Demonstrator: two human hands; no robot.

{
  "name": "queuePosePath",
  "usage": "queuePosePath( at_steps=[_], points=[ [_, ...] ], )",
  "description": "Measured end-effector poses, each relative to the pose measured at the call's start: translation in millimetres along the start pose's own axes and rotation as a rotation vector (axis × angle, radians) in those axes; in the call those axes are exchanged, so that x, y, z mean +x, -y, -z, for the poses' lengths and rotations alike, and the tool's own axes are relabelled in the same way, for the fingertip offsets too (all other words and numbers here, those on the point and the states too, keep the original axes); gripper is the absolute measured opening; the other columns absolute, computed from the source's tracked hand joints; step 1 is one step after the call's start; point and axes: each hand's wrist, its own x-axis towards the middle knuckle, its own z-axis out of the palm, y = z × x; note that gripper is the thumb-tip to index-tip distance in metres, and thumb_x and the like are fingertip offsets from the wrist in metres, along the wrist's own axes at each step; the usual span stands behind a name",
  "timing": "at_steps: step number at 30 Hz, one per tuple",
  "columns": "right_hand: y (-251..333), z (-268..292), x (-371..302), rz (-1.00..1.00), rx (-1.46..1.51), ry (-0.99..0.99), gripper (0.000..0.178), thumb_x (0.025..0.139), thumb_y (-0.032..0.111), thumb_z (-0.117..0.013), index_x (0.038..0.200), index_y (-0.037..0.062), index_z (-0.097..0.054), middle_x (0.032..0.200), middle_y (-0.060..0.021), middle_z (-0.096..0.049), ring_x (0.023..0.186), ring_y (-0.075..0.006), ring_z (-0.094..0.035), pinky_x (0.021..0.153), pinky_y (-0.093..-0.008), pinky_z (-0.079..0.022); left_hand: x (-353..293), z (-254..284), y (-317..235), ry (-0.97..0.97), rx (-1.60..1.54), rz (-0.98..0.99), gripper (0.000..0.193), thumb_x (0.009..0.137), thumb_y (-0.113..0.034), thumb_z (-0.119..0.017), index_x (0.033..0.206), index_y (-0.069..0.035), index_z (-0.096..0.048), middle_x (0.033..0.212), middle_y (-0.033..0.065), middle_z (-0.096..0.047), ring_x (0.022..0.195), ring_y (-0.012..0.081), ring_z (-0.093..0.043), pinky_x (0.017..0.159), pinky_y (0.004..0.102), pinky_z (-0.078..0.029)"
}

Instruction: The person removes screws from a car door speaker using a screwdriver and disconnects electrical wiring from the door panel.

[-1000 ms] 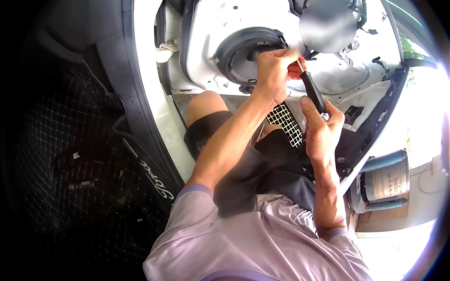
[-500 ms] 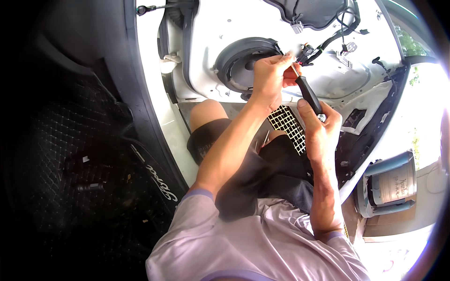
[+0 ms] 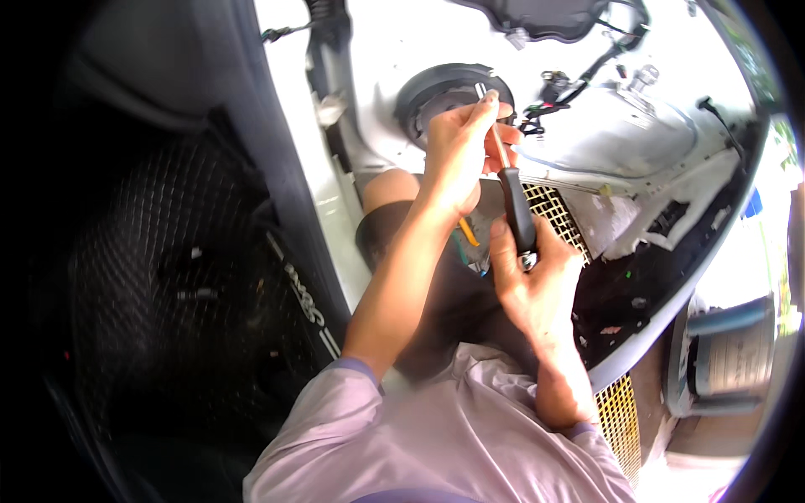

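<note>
A screwdriver (image 3: pixel 517 210) with a black handle and a thin metal shaft is held between my two hands, tip pointing up and away from me. My left hand (image 3: pixel 453 155) pinches the shaft close to its tip, with the thumb along it. At the lower end, my right hand (image 3: pixel 541 281) is closed around the butt of the handle, thumb on the near-left side. Beyond the tip lies a round black speaker (image 3: pixel 411 105) in the white metal door panel (image 3: pixel 386 42). The tip overlaps the speaker in view; whether they touch, I cannot tell.
Right of the speaker, a black wiring harness (image 3: pixel 587 80) with loose connectors hangs on the panel. The dark door edge (image 3: pixel 625 306) runs along the right. A yellowish grating (image 3: pixel 620 419) covers the ground below. At left is the car's dark floor mat (image 3: pixel 168 251).
Both hands and the screwdriver have come down toward me and a little left, away from the wiring connectors. The screwdriver stands steeper. The whole view has shifted slightly.
</note>
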Motion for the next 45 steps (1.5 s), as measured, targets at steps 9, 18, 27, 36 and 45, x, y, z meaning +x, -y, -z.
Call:
queuePosePath(
  at_steps=[9,18,27,36,45],
  points=[
    [0.5,-71.0,-22.6,0.032,-0.026,0.365,0.035,0.081,0.022,-0.067,0.1,-0.0043,-0.054,0.073,-0.0212,-0.065,0.061,-0.0383,-0.065,0.06,-0.0436,-0.054,-25.8,85.2,-10.4,-0.184,0.276,0.026,0.033,0.098,-0.024,-0.054,0.116,0.003,-0.056,0.087,0.0148,-0.067,0.06,0.0135,-0.062,0.056,0.0274,-0.054],
    [15.3,-90.5,-16.1,0.079,-0.22,0.382,0.036,0.083,0.028,-0.069,0.084,-0.0039,-0.051,0.06,-0.0239,-0.061,0.057,-0.041,-0.064,0.052,-0.0455,-0.053,-12.1,104.8,-11.8,-0.101,0.246,0.036,0.027,0.1,-0.022,-0.051,0.105,0.004,-0.057,0.084,0.0148,-0.065,0.055,0.0129,-0.058,0.051,0.0289,-0.05],
    [10.1,-100.3,-17.2,0.038,-0.215,0.409,0.041,0.08,0.031,-0.071,0.082,-0.0044,-0.051,0.065,-0.0254,-0.063,0.062,-0.0407,-0.065,0.057,-0.0442,-0.054,-11.2,111.1,-10.5,-0.105,0.268,0.097,0.024,0.099,-0.02,-0.052,0.104,0.003,-0.057,0.083,0.0144,-0.064,0.055,0.0128,-0.057,0.05,0.0285,-0.05],
    [19.5,-95.9,-12.3,0.087,-0.343,0.39,0.043,0.079,0.036,-0.071,0.078,-0.0026,-0.052,0.063,-0.0226,-0.063,0.061,-0.0393,-0.066,0.057,-0.0439,-0.055,1.8,121.8,2.4,-0.06,0.186,0.045,0.024,0.097,-0.021,-0.056,0.102,0.002,-0.06,0.082,0.0136,-0.066,0.057,0.0143,-0.06,0.053,0.0279,-0.051],
    [21.7,-95.8,-7.8,0.098,-0.407,0.364,0.037,0.08,0.03,-0.068,0.076,-0.0022,-0.052,0.061,-0.0223,-0.062,0.061,-0.0392,-0.066,0.058,-0.0451,-0.055,-4.9,131.1,-3.9,-0.068,0.092,0.129,0.024,0.093,-0.02,-0.062,0.104,0.001,-0.065,0.085,0.0071,-0.064,0.072,0.0127,-0.061,0.067,0.0269,-0.054]
  ],
)
